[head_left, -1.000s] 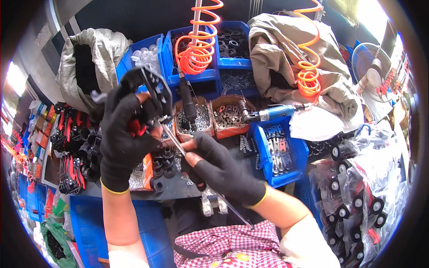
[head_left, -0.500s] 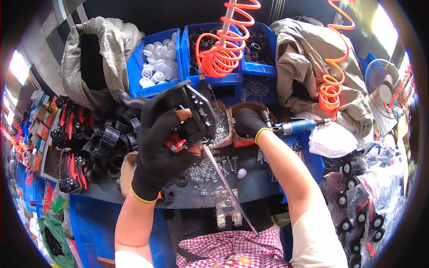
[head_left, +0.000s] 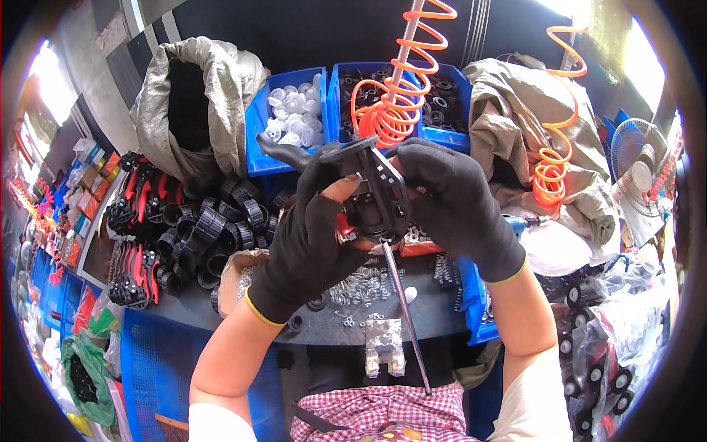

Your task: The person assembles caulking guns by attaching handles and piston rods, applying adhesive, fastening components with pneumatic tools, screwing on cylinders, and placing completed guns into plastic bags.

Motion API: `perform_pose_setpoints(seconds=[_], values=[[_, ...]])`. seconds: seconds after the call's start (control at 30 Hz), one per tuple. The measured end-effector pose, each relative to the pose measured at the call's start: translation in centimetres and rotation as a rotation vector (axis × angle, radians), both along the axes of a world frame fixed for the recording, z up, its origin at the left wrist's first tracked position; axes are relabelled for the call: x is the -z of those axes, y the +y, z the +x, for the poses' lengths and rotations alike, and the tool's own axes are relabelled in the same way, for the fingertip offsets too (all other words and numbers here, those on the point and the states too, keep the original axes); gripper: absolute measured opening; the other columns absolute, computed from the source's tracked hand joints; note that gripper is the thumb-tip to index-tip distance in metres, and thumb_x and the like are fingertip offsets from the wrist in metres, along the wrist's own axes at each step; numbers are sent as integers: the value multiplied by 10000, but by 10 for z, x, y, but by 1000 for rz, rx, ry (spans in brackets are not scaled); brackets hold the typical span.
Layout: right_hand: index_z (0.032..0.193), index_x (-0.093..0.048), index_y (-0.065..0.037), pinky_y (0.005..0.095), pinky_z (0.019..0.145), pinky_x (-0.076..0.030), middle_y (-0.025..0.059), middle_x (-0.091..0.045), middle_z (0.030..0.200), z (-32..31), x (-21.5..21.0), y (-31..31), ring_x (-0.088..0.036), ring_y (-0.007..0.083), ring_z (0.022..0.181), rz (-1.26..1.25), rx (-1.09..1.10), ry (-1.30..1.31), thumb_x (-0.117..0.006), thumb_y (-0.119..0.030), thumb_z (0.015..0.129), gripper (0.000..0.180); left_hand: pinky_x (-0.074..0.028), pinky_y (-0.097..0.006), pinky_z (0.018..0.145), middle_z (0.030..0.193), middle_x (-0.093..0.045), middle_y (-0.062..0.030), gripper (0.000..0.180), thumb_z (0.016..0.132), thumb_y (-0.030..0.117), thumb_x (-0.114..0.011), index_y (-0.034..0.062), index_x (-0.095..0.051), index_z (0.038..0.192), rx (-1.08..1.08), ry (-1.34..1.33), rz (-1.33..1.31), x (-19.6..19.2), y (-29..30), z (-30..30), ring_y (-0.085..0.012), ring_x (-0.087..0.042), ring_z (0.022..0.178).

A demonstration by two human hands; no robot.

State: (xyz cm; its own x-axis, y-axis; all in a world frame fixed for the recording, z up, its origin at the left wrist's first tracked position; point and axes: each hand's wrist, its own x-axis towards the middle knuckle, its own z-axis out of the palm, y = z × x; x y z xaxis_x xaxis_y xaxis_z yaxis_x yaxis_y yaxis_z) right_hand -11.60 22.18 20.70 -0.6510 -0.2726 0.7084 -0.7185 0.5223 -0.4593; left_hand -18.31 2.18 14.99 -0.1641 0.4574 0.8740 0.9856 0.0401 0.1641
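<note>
My left hand [head_left: 305, 239], in a black glove with bare fingertips, grips a black plastic bracket [head_left: 379, 195] above the bench. A thin metal rod [head_left: 405, 306] slants from its underside down toward my checked apron. Something red shows beside the left fingers. My right hand [head_left: 456, 199], gloved too, is bent against the bracket's right side. Its fingertips are partly hidden, so any small piece in them cannot be made out. Beneath the bracket, springs [head_left: 361, 287] lie loose on the dark bench [head_left: 324, 331].
Blue bins hold white plastic wheels [head_left: 294, 110] and black rings [head_left: 442, 103]. Black collars [head_left: 199, 236] and red-levered parts [head_left: 136, 272] crowd the left. An orange coiled hose [head_left: 387, 118] hangs ahead. A metal fixture [head_left: 384, 346] sits at the front edge. Sacks [head_left: 213, 96] stand behind.
My right hand has left the cardboard box beside the blue air tool and come left to the bracket. My left hand has shifted right with the bracket, which is now more upright.
</note>
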Motion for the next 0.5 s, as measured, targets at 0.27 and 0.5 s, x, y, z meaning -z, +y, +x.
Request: perform_pose_setpoints(seconds=[0.27,0.5], values=[[1003,-630,31,241,689,-515,58,-680,970,37,7,-30,-636,114,781,-903,-176,-519,-618,18,827,177,-546,-418,774,1196,-521,-179,637,641,151,-824,70,-483,1173,-183,-40,-91,-32,0,49,-381,-639,967],[1006,-452,-27,236,682,-473,74,-568,920,64,25,-64,-570,96,767,-652,136,23,-669,5,780,315,-556,-414,737,1198,-535,-177,643,610,204,-842,73,-522,1151,-205,78,-63,-26,-8,68,-357,-654,916]])
